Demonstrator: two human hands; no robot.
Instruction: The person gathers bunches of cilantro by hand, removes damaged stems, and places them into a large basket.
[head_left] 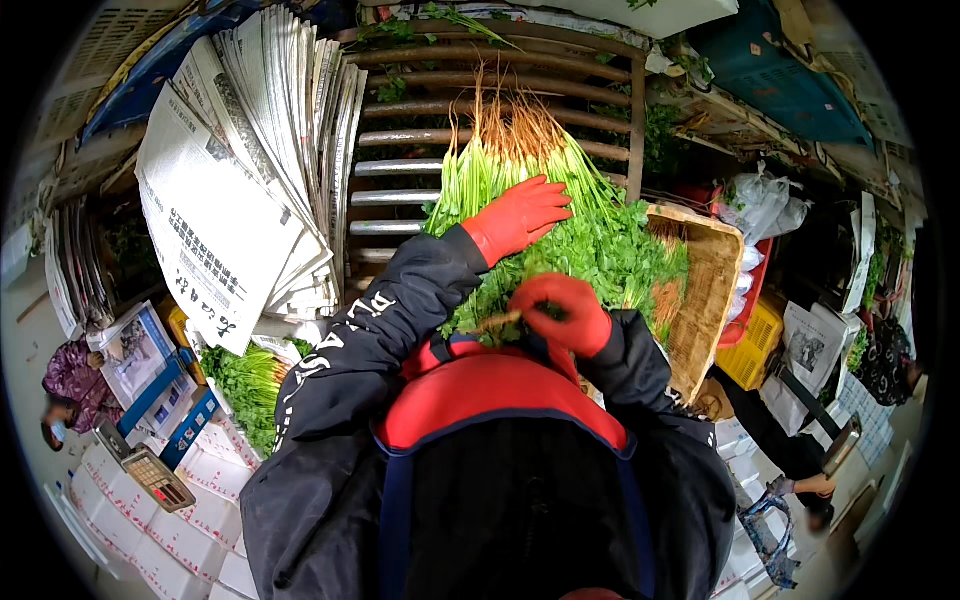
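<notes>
A broad heap of leafy green herbs [600,250], like coriander or thin celery, lies before me with its orange-brown roots pointing away. My left hand [520,218], in a red rubber glove, rests flat across the pale stems with fingers stretched out. Closer to my apron, my right hand [568,312], gloved the same way, is curled with thumb and fingers pinched together. A thin brownish-yellow stem [497,322] sticks out from its fingertips over the near leaves.
A slatted rack [400,165] supports the heap. Fanned newspapers [225,215] lie to its left, a woven basket [715,290] to its right. Beyond stand a yellow crate [750,345] and, lower left, a scale [160,480] and white boxes [150,530]. People are at both sides.
</notes>
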